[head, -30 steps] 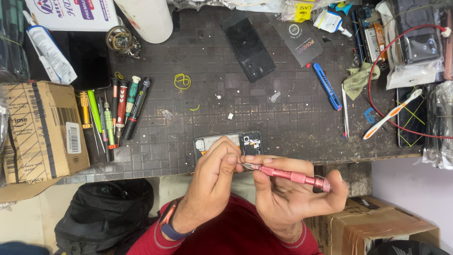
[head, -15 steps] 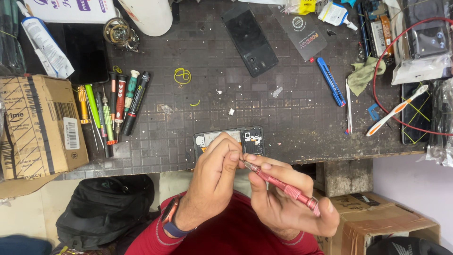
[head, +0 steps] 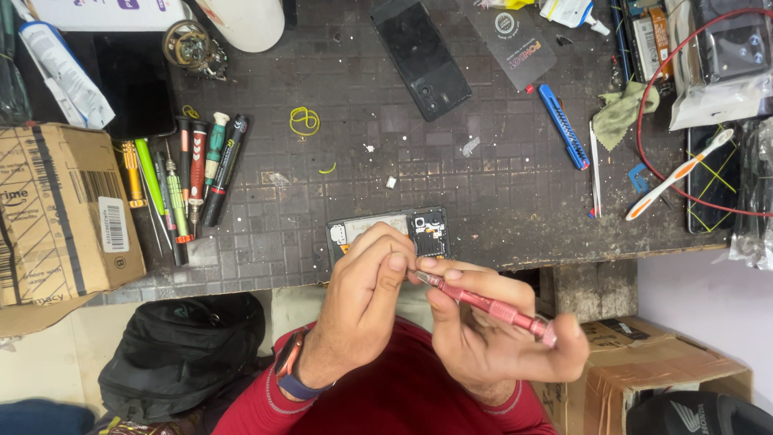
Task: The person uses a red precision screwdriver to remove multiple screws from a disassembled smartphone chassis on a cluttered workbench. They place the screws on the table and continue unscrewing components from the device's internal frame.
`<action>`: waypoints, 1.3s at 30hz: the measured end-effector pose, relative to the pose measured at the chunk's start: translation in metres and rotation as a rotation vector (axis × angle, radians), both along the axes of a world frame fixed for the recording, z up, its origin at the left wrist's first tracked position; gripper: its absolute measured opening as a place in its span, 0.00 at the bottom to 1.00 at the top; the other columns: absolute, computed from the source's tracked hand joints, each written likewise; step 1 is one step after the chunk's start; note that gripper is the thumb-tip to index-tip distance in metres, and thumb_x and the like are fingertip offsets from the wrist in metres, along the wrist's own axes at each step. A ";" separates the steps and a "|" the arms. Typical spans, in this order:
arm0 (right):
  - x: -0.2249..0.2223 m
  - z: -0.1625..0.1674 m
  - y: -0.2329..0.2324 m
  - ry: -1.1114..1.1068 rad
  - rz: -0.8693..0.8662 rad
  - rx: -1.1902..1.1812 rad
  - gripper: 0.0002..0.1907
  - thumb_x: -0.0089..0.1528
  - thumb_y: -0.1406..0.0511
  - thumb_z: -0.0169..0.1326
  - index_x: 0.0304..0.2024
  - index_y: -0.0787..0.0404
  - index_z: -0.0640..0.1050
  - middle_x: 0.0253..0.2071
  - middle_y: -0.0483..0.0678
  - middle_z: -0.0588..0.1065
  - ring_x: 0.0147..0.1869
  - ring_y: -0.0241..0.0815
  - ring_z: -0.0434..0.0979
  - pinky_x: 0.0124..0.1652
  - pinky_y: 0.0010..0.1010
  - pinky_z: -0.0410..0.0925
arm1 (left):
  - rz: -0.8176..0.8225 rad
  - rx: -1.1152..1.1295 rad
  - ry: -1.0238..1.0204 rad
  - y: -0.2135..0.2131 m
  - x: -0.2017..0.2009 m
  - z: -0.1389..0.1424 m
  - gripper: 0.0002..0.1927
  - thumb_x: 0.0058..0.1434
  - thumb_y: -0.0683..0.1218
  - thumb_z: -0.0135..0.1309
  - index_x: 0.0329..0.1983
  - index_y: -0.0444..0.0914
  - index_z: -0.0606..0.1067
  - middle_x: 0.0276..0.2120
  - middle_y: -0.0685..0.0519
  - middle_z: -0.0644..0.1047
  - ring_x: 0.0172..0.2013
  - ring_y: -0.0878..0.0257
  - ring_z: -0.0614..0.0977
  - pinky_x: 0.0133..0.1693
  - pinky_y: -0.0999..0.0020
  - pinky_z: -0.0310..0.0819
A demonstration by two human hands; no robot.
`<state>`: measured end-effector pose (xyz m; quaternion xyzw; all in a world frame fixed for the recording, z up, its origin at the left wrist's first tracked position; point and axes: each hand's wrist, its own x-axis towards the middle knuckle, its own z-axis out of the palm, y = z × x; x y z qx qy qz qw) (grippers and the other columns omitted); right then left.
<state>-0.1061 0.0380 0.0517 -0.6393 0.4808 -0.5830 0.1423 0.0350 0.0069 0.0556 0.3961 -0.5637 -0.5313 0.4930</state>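
Observation:
An opened phone with its back off lies at the near edge of the dark work mat. My left hand rests over its near side, thumb and fingers pinched at the tip of a red screwdriver. My right hand grips that screwdriver's shaft, the handle end pointing to the lower right. Whether a screw sits between the fingers is hidden.
A row of screwdrivers lies at the left, beside a cardboard box. A black phone back, a blue cutter, tweezers, a toothbrush and a green cloth lie further back. A black bag sits below.
The screwdriver's handle has swung from level down toward the lower right, and my right hand has slid along it. My left hand stays pinched at the tip.

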 end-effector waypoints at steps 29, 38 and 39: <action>-0.025 -0.110 -0.015 0.073 0.100 0.161 0.48 0.65 0.84 0.53 0.71 0.47 0.41 0.53 0.61 0.69 0.51 0.51 0.82 0.54 0.39 0.80 | 0.258 -0.345 -0.683 0.000 0.022 -0.076 0.07 0.59 0.43 0.64 0.40 0.41 0.79 0.41 0.55 0.76 0.44 0.55 0.76 0.46 0.58 0.66; -0.022 -0.111 -0.022 0.134 0.108 0.102 0.48 0.65 0.84 0.55 0.71 0.47 0.42 0.51 0.61 0.71 0.50 0.51 0.82 0.52 0.39 0.81 | 0.220 -0.369 -0.667 -0.007 0.027 -0.076 0.07 0.59 0.43 0.63 0.40 0.40 0.79 0.41 0.55 0.77 0.45 0.55 0.76 0.47 0.58 0.66; -0.022 -0.111 -0.023 0.143 0.106 0.095 0.48 0.64 0.84 0.55 0.71 0.47 0.42 0.51 0.61 0.71 0.49 0.50 0.82 0.52 0.39 0.81 | 0.211 -0.375 -0.662 -0.007 0.027 -0.077 0.07 0.58 0.43 0.63 0.40 0.40 0.79 0.41 0.55 0.76 0.45 0.55 0.76 0.47 0.58 0.66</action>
